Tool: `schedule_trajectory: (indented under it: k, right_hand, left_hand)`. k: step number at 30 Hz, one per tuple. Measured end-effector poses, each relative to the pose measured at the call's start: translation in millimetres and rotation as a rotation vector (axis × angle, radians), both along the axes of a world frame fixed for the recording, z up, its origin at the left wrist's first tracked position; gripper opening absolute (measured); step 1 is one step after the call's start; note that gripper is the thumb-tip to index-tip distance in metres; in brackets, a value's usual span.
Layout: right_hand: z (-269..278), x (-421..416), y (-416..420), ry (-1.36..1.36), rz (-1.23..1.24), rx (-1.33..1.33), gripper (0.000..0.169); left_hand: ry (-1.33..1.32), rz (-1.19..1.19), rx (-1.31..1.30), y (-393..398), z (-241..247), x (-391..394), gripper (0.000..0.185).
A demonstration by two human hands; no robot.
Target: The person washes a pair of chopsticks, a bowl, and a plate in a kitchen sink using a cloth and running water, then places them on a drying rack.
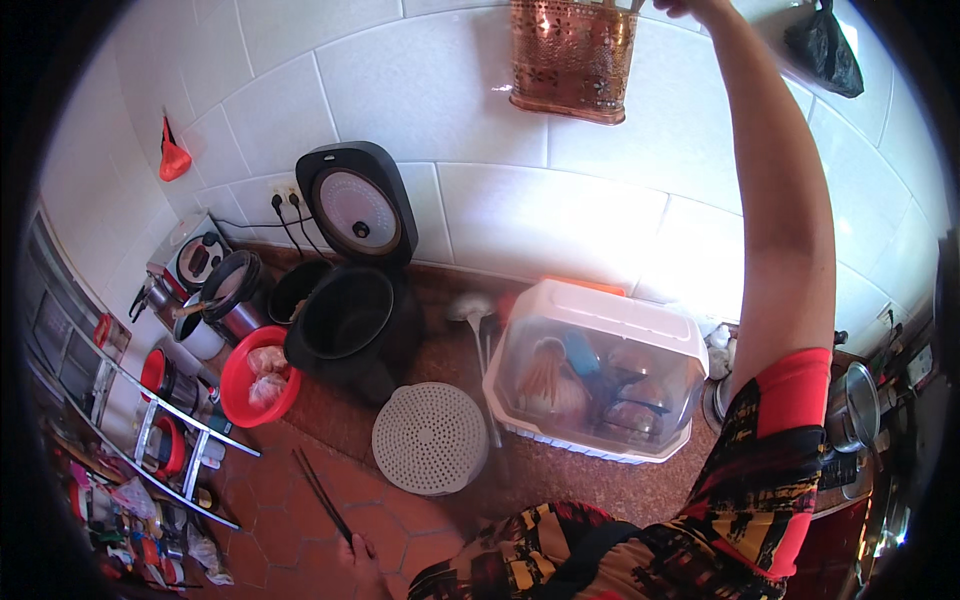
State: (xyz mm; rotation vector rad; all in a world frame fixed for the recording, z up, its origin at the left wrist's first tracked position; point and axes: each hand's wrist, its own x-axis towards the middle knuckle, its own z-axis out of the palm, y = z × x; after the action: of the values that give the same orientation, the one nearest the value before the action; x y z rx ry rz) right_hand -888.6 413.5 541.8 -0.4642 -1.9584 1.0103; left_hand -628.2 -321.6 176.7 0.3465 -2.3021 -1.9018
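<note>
At the lower edge, my left hand (361, 553) grips a pair of dark chopsticks (322, 491) above the tiled floor. My right arm stretches up the wall, and my right hand (688, 6) is cut off by the top edge. It is close to a copper-coloured perforated utensil holder (574, 67) with handles sticking out of it; whether it holds anything is hidden. Before me on the counter, a black rice cooker (360, 322) has its lid (358, 206) raised. A round perforated steamer tray (430, 439) lies in front of it, beside a metal ladle (474, 315).
A white dish box with a clear cover (585, 390) holds bowls to the right. Left are a red basin (259, 375) with bagged food, several pots (232, 289) and a metal ladder (161, 427). A black bag (825, 52) hangs at upper right.
</note>
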Motion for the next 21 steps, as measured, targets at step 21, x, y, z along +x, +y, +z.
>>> schedule_trajectory:
  k: [21]
  right_hand:
    - [-201.1,158.1,-289.6,-0.289,1.228,-0.373,0.037]
  left_hand:
    - [-0.244,-1.122,0.233,188.2,99.2,-131.7,0.009]
